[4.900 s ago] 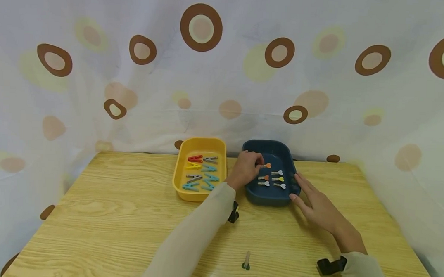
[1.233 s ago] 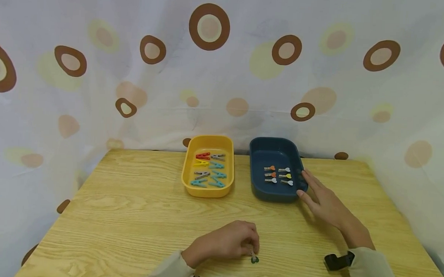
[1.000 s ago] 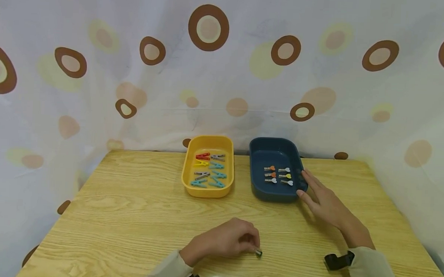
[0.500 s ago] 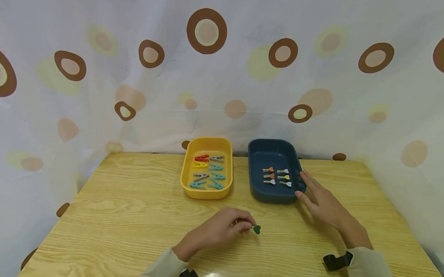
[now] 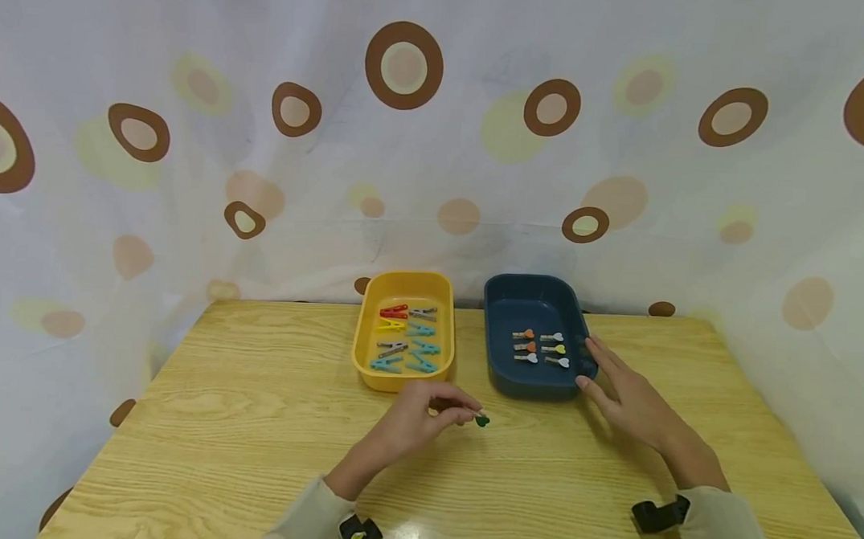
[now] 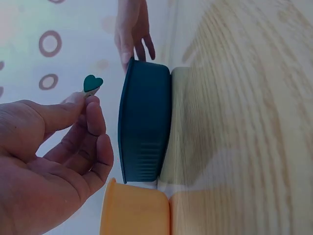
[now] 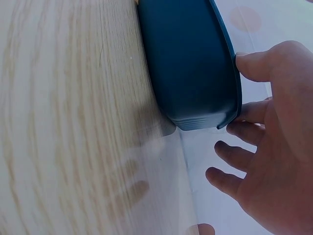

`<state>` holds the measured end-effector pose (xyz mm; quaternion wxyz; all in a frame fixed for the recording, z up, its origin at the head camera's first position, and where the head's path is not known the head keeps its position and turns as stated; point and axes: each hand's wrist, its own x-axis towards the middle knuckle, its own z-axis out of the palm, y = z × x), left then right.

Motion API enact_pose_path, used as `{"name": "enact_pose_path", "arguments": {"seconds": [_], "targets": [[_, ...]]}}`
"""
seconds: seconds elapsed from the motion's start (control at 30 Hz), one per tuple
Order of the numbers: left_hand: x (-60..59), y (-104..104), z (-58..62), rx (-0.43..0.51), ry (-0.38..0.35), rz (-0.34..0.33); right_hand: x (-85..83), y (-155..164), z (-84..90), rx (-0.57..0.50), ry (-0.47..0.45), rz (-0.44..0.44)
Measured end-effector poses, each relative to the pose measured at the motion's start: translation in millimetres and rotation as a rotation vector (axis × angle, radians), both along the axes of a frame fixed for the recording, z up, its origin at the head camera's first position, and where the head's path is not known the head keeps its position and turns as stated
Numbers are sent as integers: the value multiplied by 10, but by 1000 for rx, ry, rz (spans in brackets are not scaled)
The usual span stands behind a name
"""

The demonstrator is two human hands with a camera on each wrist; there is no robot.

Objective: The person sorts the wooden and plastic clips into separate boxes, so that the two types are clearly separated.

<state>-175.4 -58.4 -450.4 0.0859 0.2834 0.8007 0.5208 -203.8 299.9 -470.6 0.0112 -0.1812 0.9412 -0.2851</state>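
Observation:
My left hand (image 5: 414, 421) pinches a small wooden clothespin with a green heart (image 5: 482, 421) between thumb and forefinger, above the table just short of the two trays. In the left wrist view the green heart (image 6: 93, 83) sticks up past the fingertips. My right hand (image 5: 632, 407) rests its thumb and outstretched fingers on the right rim of the dark blue tray (image 5: 535, 390). Inside that tray lie several little wooden clothespins topped with hearts: orange, white and a yellow one (image 5: 555, 349). The right wrist view shows the thumb (image 7: 254, 66) against the tray's edge.
Left of the blue tray stands a yellow tray (image 5: 410, 283) with several plastic clothespins in red, yellow, grey and turquoise, such as a red one (image 5: 394, 310). Both trays sit at the back of the wooden table (image 5: 251, 422), before a patterned curtain (image 5: 466, 142).
After leaving the blue tray, my left hand picked the green-heart clothespin off the front of the table and carried it up towards the trays. My right hand stays at the blue tray's rim.

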Motion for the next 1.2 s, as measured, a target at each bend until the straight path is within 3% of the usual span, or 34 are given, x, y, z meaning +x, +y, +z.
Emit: {"name": "enact_pose_path", "arguments": {"seconds": [0.33, 0.83, 1.03, 1.2], "targets": [[-61, -25, 21, -22, 155, 76, -3, 7, 45, 2, 2, 1], [-132, 23, 59, 24, 111, 81, 3, 3, -5, -1, 7, -1], [-276, 148, 178, 3, 188, 143, 5, 0, 2, -2, 9, 4], [-458, 274, 274, -5, 197, 189, 6, -2, 2, -9, 7, 7]]}}
